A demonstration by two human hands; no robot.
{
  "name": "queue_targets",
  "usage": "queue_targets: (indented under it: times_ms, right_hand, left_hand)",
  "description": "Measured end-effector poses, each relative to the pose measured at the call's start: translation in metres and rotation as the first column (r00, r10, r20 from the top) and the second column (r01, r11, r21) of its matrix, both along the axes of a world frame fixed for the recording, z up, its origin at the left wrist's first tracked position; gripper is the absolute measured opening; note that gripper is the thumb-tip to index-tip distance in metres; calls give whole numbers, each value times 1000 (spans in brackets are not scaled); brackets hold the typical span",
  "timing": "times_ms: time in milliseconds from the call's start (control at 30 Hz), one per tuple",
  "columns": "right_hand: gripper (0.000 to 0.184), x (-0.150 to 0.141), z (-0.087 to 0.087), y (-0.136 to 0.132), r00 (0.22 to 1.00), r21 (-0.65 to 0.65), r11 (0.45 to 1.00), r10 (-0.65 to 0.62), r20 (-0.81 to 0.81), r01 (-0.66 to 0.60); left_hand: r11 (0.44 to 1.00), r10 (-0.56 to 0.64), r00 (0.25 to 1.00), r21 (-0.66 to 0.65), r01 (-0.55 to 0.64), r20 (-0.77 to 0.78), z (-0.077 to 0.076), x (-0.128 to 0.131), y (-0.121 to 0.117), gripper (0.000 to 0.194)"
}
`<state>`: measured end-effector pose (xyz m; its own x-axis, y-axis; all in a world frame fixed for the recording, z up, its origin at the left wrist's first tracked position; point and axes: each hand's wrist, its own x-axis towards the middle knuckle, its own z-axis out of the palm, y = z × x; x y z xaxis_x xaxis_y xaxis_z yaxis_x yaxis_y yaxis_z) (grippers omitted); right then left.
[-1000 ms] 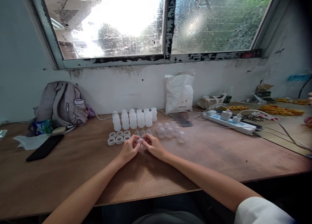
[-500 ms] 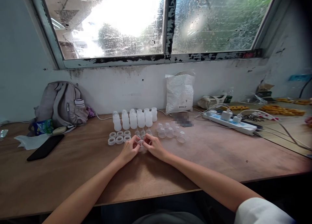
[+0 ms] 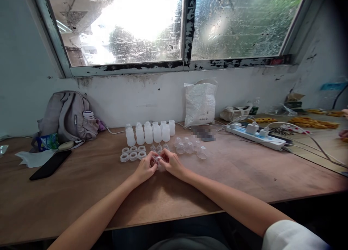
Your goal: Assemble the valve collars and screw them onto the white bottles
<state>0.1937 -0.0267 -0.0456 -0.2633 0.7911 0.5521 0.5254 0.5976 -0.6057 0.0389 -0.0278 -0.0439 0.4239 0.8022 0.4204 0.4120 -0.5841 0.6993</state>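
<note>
My left hand (image 3: pixel 145 166) and my right hand (image 3: pixel 171 163) meet over the wooden table (image 3: pixel 81 192), fingers pinched together on a small clear plastic piece (image 3: pixel 158 161) held between them. Just behind the hands stand several small translucent white bottles (image 3: pixel 149 133) in a row. White screw rings (image 3: pixel 132 153) lie to the left of the hands. Clear dome-shaped caps (image 3: pixel 190 147) sit to the right, and a few small clear teats (image 3: pixel 159 147) stand directly behind my fingers.
A grey backpack (image 3: pixel 66 116), a black phone (image 3: pixel 50 165), a tissue (image 3: pixel 34 157) and a small carton sit at the left. A white plastic bag (image 3: pixel 200 103) leans on the wall. A power strip (image 3: pixel 257 136) with cables and yellow parts lie at the right, where another person's hand shows at the edge.
My fingers have shifted slightly around the clear piece, and my hands have closed in a little on each other. Nothing else on the table has moved.
</note>
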Motion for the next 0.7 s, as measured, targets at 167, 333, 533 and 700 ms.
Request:
queue_targets:
  times_ms: [167,333,533,700]
  right_hand:
    - [3,-2,-1,0,1000,3,1000,-15,3,15]
    - [4,-2,-5,4,999,-3,999,-36,27,36]
    - [3,-1,-7,4,999,-3,999,-54,7,54]
    - [7,1,-2,0,999,-17,998,53,13,-52]
  left_hand:
    - [1000,13,1000,2,-13,5,-1,1,0,20]
    - [999,35,999,14,-36,2,-3,1,1,20]
    - [997,67,998,33,-67,-7,-1,0,1,20]
    - [995,100,995,-8,-100,26,0,-1,1,16]
